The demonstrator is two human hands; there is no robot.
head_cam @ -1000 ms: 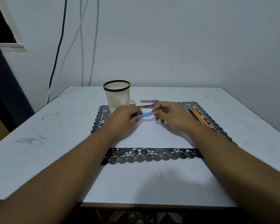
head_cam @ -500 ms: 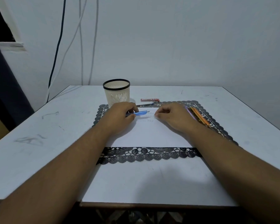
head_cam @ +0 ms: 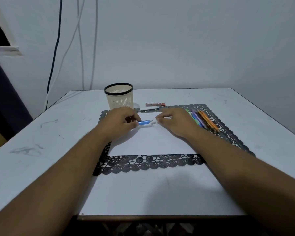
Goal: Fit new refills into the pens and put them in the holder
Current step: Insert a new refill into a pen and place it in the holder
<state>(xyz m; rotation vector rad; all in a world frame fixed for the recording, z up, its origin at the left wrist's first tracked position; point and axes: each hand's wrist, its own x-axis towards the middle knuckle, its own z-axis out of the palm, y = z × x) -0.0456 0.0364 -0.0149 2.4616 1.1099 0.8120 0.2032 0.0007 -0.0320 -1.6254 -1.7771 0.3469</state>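
Note:
My left hand [head_cam: 120,121] grips a blue pen [head_cam: 144,122] low over the white sheet [head_cam: 152,142], its end pointing right. A small white cap-like piece [head_cam: 153,122] lies on the sheet just off the pen's end. My right hand [head_cam: 174,122] rests on the sheet to the right with fingers curled; whether it holds anything is hidden. The cream mesh holder [head_cam: 119,97] with a black rim stands behind my left hand. A row of coloured pens [head_cam: 203,120] lies on the mat right of my right hand.
A black lace mat [head_cam: 148,163] lies under the sheet on a white table [head_cam: 41,150]. A red refill box [head_cam: 155,104] and a dark pen [head_cam: 149,109] lie behind the hands. Cables hang down the wall at the back left.
My right hand has let go of the blue pen and drawn away to the right. A small white piece now lies on the sheet by the pen's end.

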